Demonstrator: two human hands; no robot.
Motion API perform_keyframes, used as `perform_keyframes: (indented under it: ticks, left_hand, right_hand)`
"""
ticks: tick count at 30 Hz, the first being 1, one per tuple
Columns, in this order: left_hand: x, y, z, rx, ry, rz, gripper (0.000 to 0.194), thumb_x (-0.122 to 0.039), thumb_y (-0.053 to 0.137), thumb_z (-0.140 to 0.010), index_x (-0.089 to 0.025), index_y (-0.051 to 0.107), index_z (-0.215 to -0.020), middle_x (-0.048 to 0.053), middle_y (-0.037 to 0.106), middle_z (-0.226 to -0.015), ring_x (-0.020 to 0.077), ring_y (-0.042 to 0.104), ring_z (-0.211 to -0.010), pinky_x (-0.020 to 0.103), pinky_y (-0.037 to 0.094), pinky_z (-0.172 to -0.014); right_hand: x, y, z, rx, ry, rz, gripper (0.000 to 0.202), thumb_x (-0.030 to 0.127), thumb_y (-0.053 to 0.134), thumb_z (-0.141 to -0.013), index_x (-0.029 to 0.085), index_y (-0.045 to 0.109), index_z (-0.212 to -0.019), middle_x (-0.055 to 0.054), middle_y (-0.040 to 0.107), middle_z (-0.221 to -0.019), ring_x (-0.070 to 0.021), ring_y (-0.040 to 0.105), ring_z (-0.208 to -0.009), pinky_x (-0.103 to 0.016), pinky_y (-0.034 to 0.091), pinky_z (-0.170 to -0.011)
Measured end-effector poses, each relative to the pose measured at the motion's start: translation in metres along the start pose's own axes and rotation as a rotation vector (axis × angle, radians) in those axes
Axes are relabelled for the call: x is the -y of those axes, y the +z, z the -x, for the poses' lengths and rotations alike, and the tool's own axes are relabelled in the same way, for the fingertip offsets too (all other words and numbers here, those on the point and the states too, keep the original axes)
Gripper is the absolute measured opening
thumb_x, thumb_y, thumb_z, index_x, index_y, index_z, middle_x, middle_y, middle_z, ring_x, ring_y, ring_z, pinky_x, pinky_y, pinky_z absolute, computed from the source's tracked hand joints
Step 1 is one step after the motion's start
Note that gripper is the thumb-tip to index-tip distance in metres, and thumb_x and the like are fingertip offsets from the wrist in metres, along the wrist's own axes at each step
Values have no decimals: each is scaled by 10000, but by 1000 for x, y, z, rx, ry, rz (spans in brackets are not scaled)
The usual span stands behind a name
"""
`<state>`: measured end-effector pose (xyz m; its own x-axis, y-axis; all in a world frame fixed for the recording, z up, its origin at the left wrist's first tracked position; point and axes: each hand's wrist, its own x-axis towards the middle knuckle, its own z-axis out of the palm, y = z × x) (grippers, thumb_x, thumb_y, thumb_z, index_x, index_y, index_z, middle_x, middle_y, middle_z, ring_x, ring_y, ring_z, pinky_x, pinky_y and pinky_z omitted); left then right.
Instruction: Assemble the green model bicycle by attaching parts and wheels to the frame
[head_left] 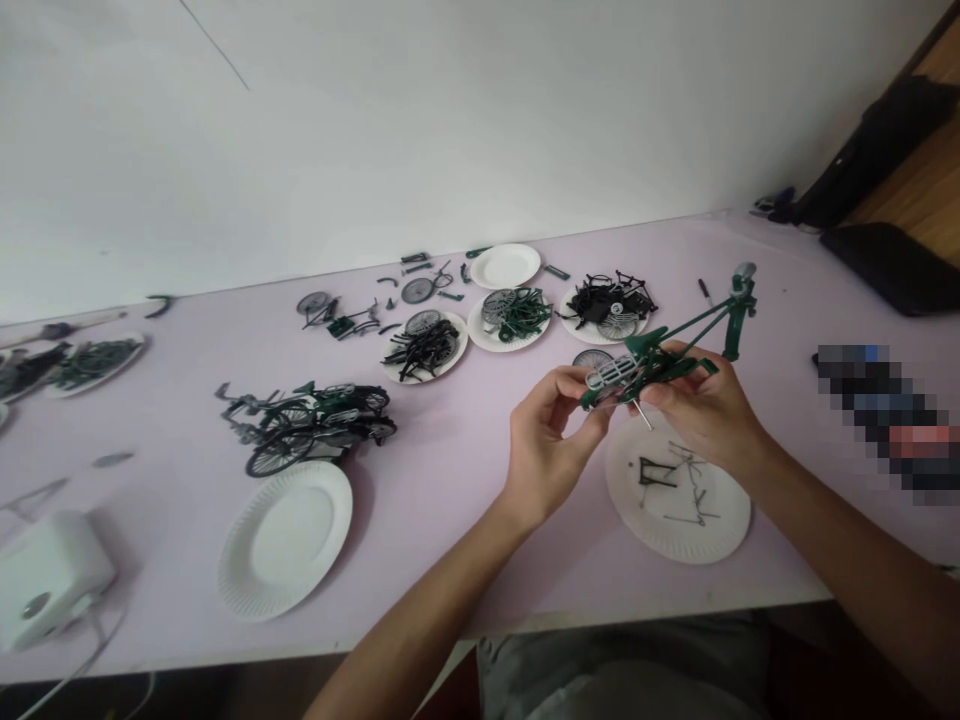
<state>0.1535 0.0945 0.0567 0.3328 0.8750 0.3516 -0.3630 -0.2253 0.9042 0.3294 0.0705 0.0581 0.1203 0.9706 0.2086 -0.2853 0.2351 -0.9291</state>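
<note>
Holding one green bicycle frame (651, 370), the left hand (551, 440) and right hand (705, 412) are both closed on it; below this grip lies a paper plate (645, 515).

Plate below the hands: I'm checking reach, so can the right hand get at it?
Probably yes: the plate lies just below the right hand, near side uncovered, though that hand holds the green bike frame.

The left hand (551, 445) and right hand (701, 400) are holding a green toy bicycle frame (664, 366) near a paper plate (694, 545) toward the front edge of the worktop (420, 520). Farther left, toy bicycles (322, 398) are resting behind a second plate (285, 540). Plates of loose parts (517, 315) are lying nearer the back edge; a white box (56, 580) is sitting by the front edge.
</note>
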Motion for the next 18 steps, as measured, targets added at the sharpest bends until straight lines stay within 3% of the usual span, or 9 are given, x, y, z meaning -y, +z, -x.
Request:
perform_keyframes:
  ticks: [9,14,18]
  left_hand:
    - [-4,-3,4,52,52,2,224,-98,726,-911,-198,540,-839,30,704,-1012,130,662,-953,279,539,-886]
    - [-1,-5,4,79,59,-87,188,-130,731,-915,-214,564,-936,33,668,-1068,136,645,-989,296,529,-932]
    - [-1,-6,4,114,89,-190,544,-224,883,-791,-250,562,-1229,71,623,-1252,212,612,-1160,377,494,-1053]
  right_hand:
    - [-1,-4,1,32,-20,-23,319,284,963,-668,261,784,-931,19,760,-782,-147,686,-588,-285,584,-533]
    - [-2,-5,0,28,-47,-26,289,228,949,-682,277,788,-918,29,760,-831,-134,695,-641,-270,595,-571]
    - [-1,-6,1,-29,-35,35,292,217,949,-673,275,788,-909,32,760,-811,-131,700,-644,-264,610,-603]
